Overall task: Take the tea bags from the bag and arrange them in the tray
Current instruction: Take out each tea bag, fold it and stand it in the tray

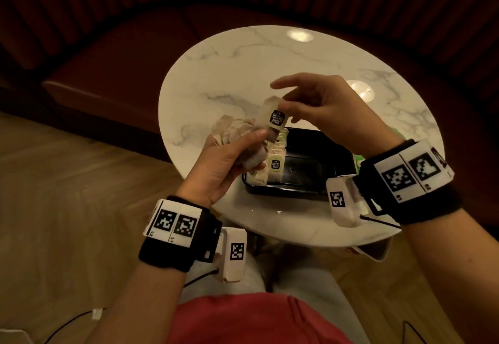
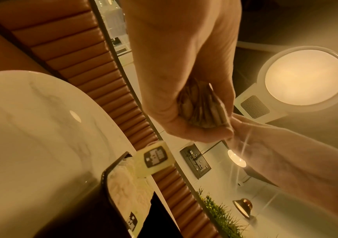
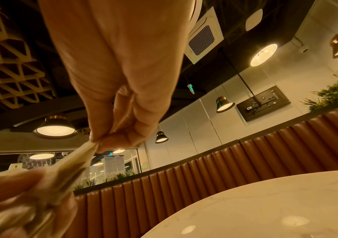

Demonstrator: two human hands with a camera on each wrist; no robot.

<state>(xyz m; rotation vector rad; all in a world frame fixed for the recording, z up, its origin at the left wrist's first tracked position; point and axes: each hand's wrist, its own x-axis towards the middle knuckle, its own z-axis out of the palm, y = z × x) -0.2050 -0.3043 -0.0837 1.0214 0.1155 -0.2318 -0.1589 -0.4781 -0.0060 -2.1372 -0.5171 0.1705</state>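
- Tea bags sit bunched in the left hand, whose fingers curl round the wad above the table's near edge.
- Right hand pinches one tea bag by its top, between thumb and fingertips, other fingers spread loosely.
- Black tray lies just below on the marble table, with tagged tea bags lined at its left end.

Dim warm light, lamp glare, blurred edges.

Tray right half bare, tea bags crowd left end, both hands above.
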